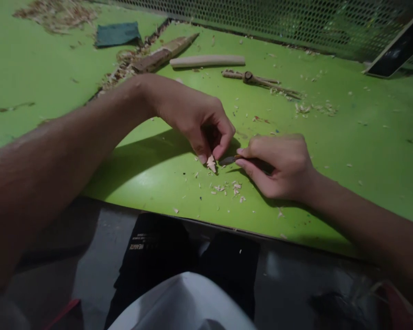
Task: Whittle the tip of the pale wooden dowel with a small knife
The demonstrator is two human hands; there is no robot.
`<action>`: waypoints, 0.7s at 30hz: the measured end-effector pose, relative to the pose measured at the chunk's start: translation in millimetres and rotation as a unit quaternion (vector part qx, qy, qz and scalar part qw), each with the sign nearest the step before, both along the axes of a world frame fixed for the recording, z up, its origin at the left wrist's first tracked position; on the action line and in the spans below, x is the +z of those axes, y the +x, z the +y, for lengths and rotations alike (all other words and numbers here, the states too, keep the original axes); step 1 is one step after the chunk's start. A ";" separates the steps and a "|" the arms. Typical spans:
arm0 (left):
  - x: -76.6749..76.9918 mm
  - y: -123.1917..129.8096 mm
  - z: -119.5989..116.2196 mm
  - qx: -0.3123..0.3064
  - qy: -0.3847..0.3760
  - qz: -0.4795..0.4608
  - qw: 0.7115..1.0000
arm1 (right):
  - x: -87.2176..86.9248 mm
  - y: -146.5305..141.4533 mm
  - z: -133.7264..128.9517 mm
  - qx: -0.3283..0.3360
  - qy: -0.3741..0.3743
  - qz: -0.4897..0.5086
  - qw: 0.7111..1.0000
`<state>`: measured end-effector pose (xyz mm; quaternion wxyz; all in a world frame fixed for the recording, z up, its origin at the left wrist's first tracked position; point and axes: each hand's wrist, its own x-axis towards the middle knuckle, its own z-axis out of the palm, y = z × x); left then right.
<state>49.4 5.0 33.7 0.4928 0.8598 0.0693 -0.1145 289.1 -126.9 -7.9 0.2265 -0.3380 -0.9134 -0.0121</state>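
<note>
Near the table's front edge, my left hand pinches a small pale carved wooden piece with notched sides, its pointed tip toward me. To the right, my right hand is closed around a knife whose small dark blade points left. The blade lies just right of the carved piece, with a narrow gap between them. Most of the knife's handle is hidden in my right fingers. Small wood shavings are scattered on the green table just in front of the piece.
Behind my hands lie a pale wooden stick, a pointed piece of bark-covered wood and a forked twig. A dark green sheet and a shavings pile are back left. A perforated metal screen borders the rear.
</note>
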 end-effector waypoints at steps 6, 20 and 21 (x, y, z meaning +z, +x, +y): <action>-3.2 3.3 0.1 -0.017 0.004 -0.039 0.999 | 3.8 -0.5 0.5 0.009 -0.041 0.027 0.999; -2.7 4.8 4.8 -0.028 0.017 -0.048 0.998 | 10.4 -14.5 -6.8 0.050 0.091 -0.119 0.987; -2.1 4.7 4.5 -0.027 0.019 -0.047 0.998 | 10.4 -14.3 -6.5 0.050 0.092 -0.116 0.988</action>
